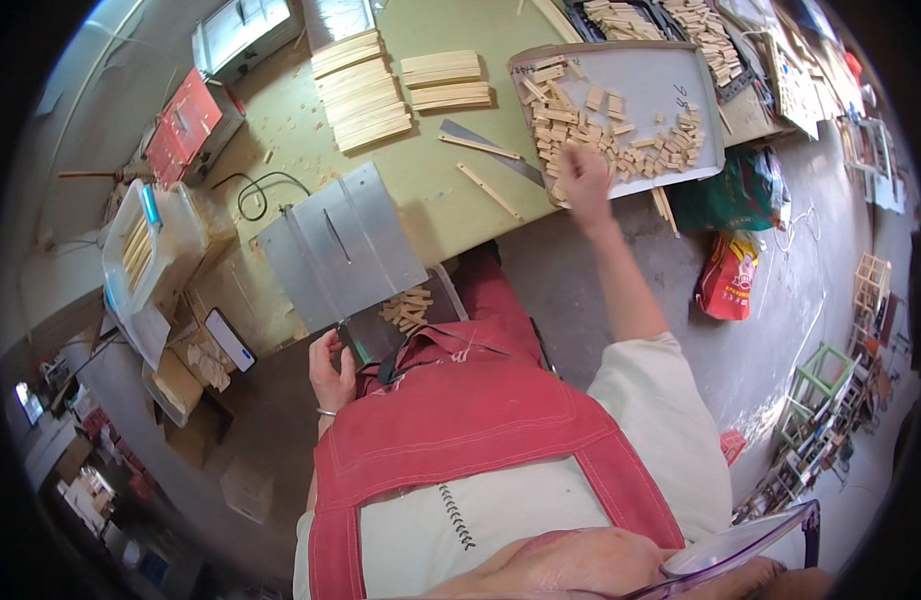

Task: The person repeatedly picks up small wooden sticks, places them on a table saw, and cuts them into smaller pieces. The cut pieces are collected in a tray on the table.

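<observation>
My right hand (585,180) is closed, knuckles up, over the near edge of a shallow white cardboard tray (635,85). Whatever its fingers may hold is hidden. Small wooden blocks (570,130) lie heaped and scattered in the tray. My left hand (332,372) hangs at the table's front edge, its fingers loosely bent, the thumb apart, and nothing visible between them. Next to it is the near corner of a small table saw with a slotted metal top (345,240). More cut wooden pieces (407,309) lie in a bin below that top, by my lap.
Bundles of wooden strips (360,90) lie on the green table (430,200), with loose strips (490,190) and a steel ruler (520,168) nearby. Left stand a clear plastic box (145,240) and a phone (229,340). A red bag (728,275) is on the floor at right.
</observation>
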Demonstrator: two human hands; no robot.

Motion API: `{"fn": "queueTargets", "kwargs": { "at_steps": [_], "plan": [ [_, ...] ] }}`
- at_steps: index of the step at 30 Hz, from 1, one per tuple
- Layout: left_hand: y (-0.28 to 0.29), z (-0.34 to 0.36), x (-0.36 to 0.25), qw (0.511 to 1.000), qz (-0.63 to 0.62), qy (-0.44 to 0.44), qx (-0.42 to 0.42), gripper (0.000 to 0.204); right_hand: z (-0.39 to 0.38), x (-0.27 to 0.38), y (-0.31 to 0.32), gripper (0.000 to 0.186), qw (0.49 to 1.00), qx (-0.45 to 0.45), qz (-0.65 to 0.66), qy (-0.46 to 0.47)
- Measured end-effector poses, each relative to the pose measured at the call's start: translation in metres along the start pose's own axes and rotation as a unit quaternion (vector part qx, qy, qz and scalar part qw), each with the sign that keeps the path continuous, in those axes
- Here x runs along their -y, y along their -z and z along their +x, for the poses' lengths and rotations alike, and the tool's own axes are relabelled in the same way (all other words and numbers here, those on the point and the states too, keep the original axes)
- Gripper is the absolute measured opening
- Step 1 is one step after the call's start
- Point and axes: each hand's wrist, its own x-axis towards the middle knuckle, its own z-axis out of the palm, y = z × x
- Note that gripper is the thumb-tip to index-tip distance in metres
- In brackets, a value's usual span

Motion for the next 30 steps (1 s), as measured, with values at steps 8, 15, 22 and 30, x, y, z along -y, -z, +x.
{"fn": "queueTargets", "kwargs": {
  "at_steps": [8,15,22,30],
  "plan": [
    [0.0,-0.01,0.01,0.999,-0.04,0.016,-0.022,0.041,-0.06,0.013,-0.095,0.029,0.948,0.24,-0.206,0.039],
    [-0.003,-0.018,0.018,0.998,-0.049,0.038,-0.027,0.041,-0.013,0.03,-0.122,0.016,0.945,0.082,-0.273,0.16],
    [0.001,-0.013,0.011,0.998,-0.054,0.018,-0.03,0.039,-0.001,0.008,-0.149,0.016,0.935,0.105,-0.3,0.158],
    [0.01,0.017,-0.025,0.994,-0.101,-0.04,-0.014,0.025,-0.037,0.069,-0.109,0.027,0.949,0.202,0.134,-0.202]
  ]
}}
